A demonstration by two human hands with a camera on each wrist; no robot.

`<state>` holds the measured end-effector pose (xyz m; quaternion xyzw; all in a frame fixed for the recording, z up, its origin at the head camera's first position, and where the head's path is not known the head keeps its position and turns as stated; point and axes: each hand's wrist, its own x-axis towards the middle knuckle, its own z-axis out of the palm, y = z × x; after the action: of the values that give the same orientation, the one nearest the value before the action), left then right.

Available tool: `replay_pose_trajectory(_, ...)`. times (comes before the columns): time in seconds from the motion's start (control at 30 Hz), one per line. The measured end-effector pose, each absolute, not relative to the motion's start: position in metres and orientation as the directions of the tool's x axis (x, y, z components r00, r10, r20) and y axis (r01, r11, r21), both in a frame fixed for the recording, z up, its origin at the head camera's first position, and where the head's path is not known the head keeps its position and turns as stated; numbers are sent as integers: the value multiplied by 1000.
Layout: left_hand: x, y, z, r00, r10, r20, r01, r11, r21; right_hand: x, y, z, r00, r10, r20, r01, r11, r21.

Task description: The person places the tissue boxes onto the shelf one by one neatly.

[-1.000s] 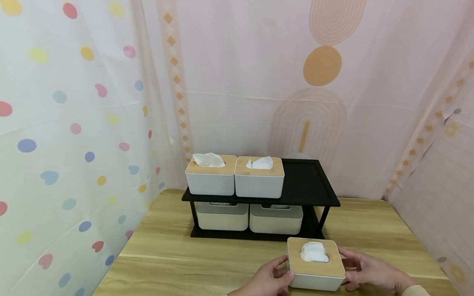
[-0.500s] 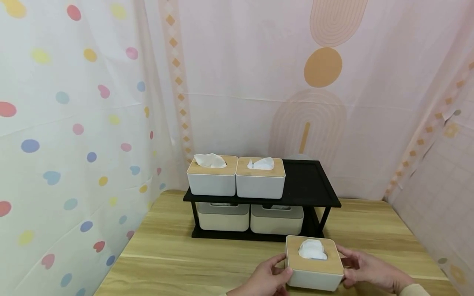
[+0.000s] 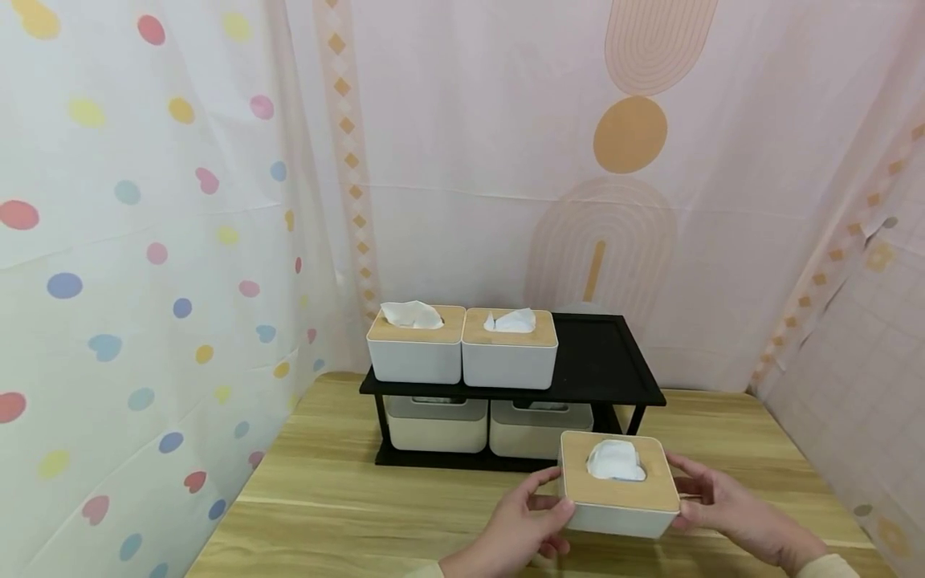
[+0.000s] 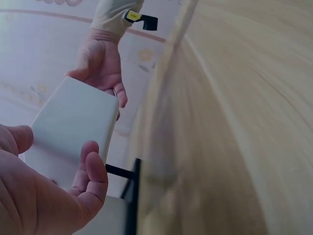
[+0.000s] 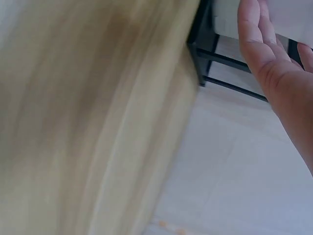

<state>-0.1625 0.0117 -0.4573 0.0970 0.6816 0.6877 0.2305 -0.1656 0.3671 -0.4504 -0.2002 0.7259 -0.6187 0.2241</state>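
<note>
A white tissue box (image 3: 620,498) with a light wooden lid and a tuft of tissue is held between both hands, raised off the table. My left hand (image 3: 516,522) grips its left end, thumb at the near corner. On the opposite end, my right hand (image 3: 737,510) holds the box with bent fingers. From the left wrist view, the box's white side (image 4: 73,122) shows between the two hands. The right wrist view catches my right hand (image 5: 274,68) along the box edge, partly cut off by the frame.
Behind the hands stands a black two-tier rack (image 3: 600,361). Two wooden-lidded tissue boxes (image 3: 509,365) sit on its upper shelf, to the left and middle; two grey-lidded boxes (image 3: 437,433) are on the lower one. The wooden table (image 3: 347,514) is bordered by patterned curtains (image 3: 462,144).
Both hands have lifted the tissue box from near the table's front, bringing it up and slightly toward the rack. The boxes on the rack stay where they were.
</note>
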Motion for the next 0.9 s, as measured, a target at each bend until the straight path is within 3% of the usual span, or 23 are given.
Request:
replay_pose_trajectory(0.23, -159, 16, -431, -890, 443, -104, -118, -3, 993, -168, 374, -429, -788, -615, 34, -67, 31, -997)
replay_pose_trajectory(0.53, -160, 24, -391, -912, 409, -34, -54, -38, 998, -171, 378, -384, -775, -613, 153, -221, 36, -975)
replay_pose_trajectory(0.73, -172, 24, -376, -918, 396, -14, -35, -48, 998, -181, 371, -365, -820, -539, 195, -326, 159, -932)
replay_pose_trajectory(0.9, -183, 27, -370, -925, 380, -6, -36, -72, 997, -190, 367, -359, -857, -488, 168, -302, 211, -930)
